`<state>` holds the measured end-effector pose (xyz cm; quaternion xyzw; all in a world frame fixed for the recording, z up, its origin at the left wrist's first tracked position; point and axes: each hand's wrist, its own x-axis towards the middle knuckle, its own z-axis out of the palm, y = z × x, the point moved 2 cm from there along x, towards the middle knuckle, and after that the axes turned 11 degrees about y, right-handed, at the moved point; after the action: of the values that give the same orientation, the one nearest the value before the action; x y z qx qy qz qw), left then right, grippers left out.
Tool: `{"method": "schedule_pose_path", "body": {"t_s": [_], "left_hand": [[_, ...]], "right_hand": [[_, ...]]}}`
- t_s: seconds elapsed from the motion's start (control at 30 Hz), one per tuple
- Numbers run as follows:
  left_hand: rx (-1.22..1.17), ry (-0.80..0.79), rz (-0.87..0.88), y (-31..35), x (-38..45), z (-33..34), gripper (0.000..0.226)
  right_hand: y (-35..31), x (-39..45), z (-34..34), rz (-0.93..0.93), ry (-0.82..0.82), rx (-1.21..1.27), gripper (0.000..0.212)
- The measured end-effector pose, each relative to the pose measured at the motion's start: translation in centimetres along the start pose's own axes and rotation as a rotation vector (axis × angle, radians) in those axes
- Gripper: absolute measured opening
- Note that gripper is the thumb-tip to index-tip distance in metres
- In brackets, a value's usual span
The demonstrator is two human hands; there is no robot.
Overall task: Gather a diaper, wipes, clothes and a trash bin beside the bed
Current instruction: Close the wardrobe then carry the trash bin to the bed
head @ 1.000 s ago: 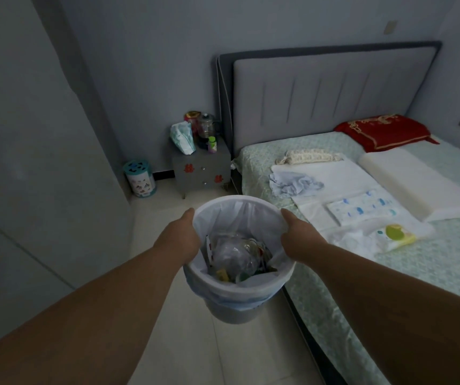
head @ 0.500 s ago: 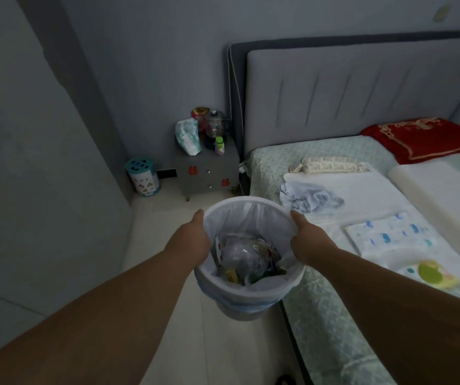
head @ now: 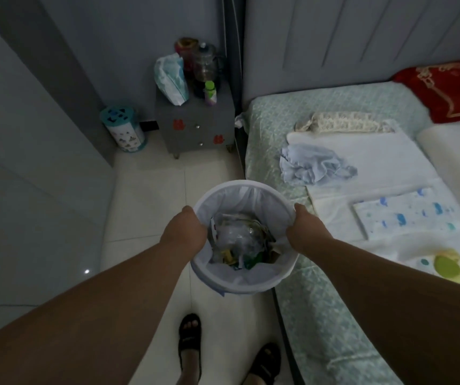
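I hold a round trash bin [head: 244, 282] lined with a white bag and part full of rubbish, above the floor right at the bed's left edge. My left hand [head: 185, 233] grips its left rim and my right hand [head: 305, 232] grips its right rim. On the bed [head: 317, 301] lie a crumpled pale blue garment [head: 313, 166], a white diaper with blue prints [head: 404, 215] and a wipes pack with a green lid [head: 448, 266], all on a white pad [head: 373, 151].
A grey nightstand [head: 195, 126] against the wall carries a diaper pack [head: 171, 79], a jar and a small green-capped bottle. A teal container [head: 123, 129] stands on the floor to its left. A wall runs along the left. My sandalled feet [head: 189, 340] stand on pale tiles.
The view has tilted downward and come closer to the bed. The bin, held in both hands, now hangs lower beside the mattress edge, and my feet have come into view.
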<state>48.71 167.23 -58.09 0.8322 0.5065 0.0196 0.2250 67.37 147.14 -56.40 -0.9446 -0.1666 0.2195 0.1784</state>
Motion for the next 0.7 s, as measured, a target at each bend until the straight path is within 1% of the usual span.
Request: {"method": "schedule_pose_path", "body": {"t_s": [0.1, 0.17, 0.27, 0.4, 0.53, 0.63, 0.7], "left_hand": [[-0.011, -0.047, -0.026, -1.1, 2.1, 3.4, 0.025], [0.0, -0.085, -0.04, -2.0, 3.7, 5.9, 0.029], [0.017, -0.157, -0.048, -3.8, 6.3, 10.0, 0.032], [-0.009, -0.223, -0.087, -6.3, 9.0, 16.0, 0.028], [-0.035, -0.281, -0.137, -8.6, 11.0, 22.7, 0.029], [-0.048, -0.321, -0.165, -10.4, 11.8, 27.4, 0.035], [-0.071, -0.35, -0.191, -11.6, 12.1, 30.3, 0.036]], "right_hand": [[0.9, 2.7, 3.1, 0.077, -0.045, 0.019, 0.045], [1.9, 4.4, 5.6, 0.135, -0.062, 0.033, 0.038], [3.6, 6.7, 10.3, 0.215, -0.071, 0.06, 0.034], [6.2, 9.5, 16.5, 0.31, -0.084, 0.114, 0.029], [9.3, 12.6, 22.9, 0.386, -0.099, 0.148, 0.031], [11.4, 14.2, 26.9, 0.422, -0.113, 0.155, 0.022], [12.6, 15.0, 29.3, 0.441, -0.132, 0.159, 0.02]]}}
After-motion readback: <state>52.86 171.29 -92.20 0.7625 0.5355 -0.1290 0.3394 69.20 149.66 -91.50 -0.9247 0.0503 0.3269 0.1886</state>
